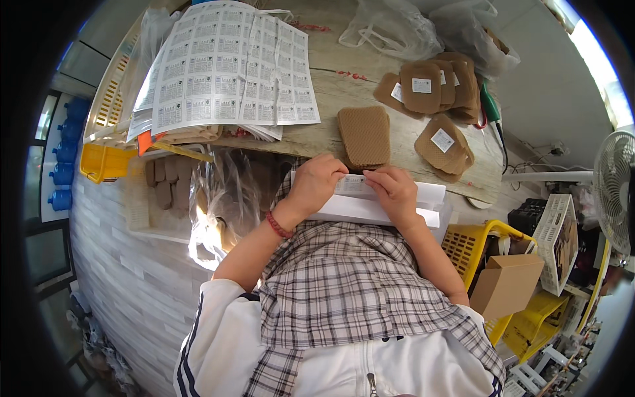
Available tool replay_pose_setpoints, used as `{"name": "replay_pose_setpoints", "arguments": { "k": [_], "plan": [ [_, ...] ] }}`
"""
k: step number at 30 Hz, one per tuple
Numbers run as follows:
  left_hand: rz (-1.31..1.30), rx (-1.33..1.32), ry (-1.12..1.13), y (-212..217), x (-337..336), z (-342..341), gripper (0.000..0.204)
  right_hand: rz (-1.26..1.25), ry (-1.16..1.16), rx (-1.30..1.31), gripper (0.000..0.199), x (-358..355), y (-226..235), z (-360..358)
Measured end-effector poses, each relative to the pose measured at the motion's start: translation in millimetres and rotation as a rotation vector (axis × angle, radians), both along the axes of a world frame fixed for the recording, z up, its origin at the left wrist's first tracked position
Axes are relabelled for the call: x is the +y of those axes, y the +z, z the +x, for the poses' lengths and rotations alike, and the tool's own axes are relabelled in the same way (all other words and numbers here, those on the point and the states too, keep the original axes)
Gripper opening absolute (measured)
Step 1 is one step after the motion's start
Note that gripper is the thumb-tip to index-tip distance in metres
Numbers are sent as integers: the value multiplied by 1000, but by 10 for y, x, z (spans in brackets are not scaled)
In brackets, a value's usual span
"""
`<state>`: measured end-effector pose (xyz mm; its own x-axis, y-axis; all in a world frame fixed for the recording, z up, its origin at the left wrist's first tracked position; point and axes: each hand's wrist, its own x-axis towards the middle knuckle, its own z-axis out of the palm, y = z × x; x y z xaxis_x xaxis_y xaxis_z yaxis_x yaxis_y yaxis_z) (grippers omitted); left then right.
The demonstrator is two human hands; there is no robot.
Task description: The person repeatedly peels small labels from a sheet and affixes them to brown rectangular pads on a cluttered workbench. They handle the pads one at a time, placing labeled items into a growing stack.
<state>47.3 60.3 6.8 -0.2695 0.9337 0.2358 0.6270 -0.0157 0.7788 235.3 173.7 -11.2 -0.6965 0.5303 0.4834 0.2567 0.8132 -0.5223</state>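
My left hand (316,183), with a red bracelet at the wrist, pinches the left end of a white label sheet (354,186) above my lap. At the other end, the thumb and fingers of my right hand (395,193) are closed on the same sheet. Its lower part curls and hangs over my checked apron. Just beyond my hands, a stack of brown textured pads (365,135) sits at the table's edge. To its right lie brown pads with a white label (442,139) on top. Farther back is a bigger group of labelled brown pads (421,85).
Large printed label sheets (225,73) cover the table's left side. Clear plastic bags (390,30) lie at the back. A green-handled tool (489,102) rests at the right edge. Left below stands a crate of brown pads (169,178); right are a yellow basket (466,248) and a cardboard box (506,284).
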Motion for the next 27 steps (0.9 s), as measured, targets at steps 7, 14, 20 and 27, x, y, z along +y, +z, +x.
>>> {"name": "replay_pose_setpoints", "arguments": {
  "k": [7, 14, 20, 27],
  "plan": [
    [-59, -128, 5, -100, 33, -36, 5, 381, 81, 17, 26, -6, 5, -10],
    [-71, -125, -25, -72, 45, -51, 7, 172, 64, 122, 20, -38, -78, -55],
    [-172, -197, -36, -20, 56, -105, 6, -245, 208, 182, 13, -177, 58, 99],
    [-104, 114, -62, 217, 66, 19, 6, -1030, 31, 486, 3, 294, 323, -37]
  ]
}}
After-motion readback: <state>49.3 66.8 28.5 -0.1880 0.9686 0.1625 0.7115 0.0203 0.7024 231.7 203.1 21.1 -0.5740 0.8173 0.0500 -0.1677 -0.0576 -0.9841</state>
